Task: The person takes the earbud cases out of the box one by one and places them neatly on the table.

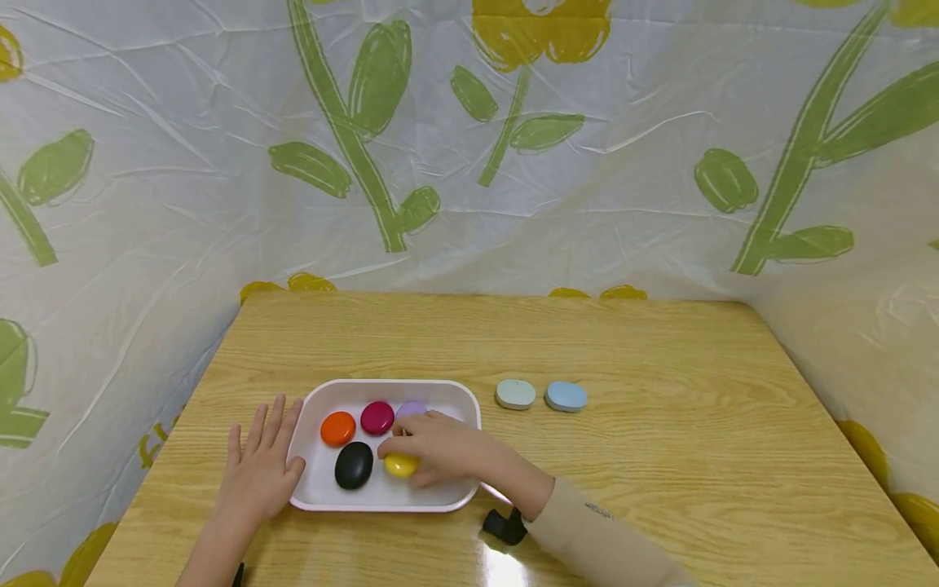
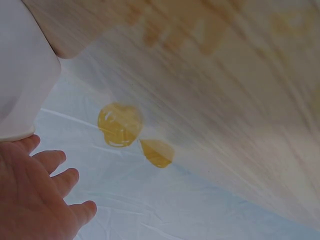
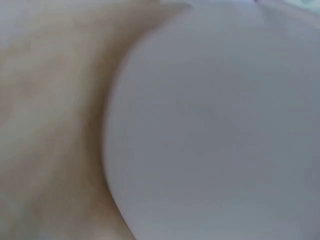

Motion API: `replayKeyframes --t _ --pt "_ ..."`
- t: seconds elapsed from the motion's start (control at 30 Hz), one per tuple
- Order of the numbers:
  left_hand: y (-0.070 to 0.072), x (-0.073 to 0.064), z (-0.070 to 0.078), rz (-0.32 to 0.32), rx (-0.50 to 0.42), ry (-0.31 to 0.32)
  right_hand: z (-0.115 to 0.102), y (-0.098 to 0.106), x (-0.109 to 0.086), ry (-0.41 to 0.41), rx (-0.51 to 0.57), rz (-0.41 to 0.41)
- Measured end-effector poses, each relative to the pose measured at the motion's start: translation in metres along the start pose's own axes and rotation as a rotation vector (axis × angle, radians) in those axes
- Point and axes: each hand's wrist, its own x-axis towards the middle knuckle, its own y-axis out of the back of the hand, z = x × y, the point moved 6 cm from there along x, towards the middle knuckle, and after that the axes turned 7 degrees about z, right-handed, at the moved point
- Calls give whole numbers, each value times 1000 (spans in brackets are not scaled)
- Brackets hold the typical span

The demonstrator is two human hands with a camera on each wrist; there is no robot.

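Observation:
A white tray [image 1: 389,504] stands on the table and holds several smooth, rounded stones. Inside it lie an orange stone [image 1: 338,429], a crimson stone [image 1: 377,418], a black stone [image 1: 354,465] and a lilac stone [image 1: 411,408], partly covered by my right hand. My right hand [image 1: 443,447] reaches over the tray's right side and grips a glossy yellow stone [image 1: 401,465] between its fingers and thumb. Fingers spread, my left hand [image 1: 262,467] rests against the tray's left rim. The right wrist view shows mostly the tray's blurred outer wall [image 3: 215,125].
To the right of the tray, a pale green oval stone [image 1: 516,395] and a light blue one [image 1: 566,397] lie side by side on the wooden table [image 1: 660,350]. A black device [image 1: 504,527] sits under my right wrist. Flower-patterned sheeting [image 1: 587,204] surrounds the table.

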Motion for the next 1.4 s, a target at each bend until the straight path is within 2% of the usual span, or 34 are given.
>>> replayKeyframes --t 0.17,0.47,0.67,0.83,1.1,1.4 --pt "0 0 0 9 -7 -1 14 26 -15 -16 21 122" --pt "0 -2 -1 21 -9 -4 50 55 -57 -154 37 249" --pt "0 -2 -1 59 -17 -23 81 70 -92 -293 71 332" --pt "-1 -2 -1 49 -12 -21 106 79 -123 -427 55 387" --pt "0 -2 0 58 -18 -25 138 77 -168 -619 31 376" --pt "-1 0 0 44 -19 -19 156 70 -203 -729 -27 335"
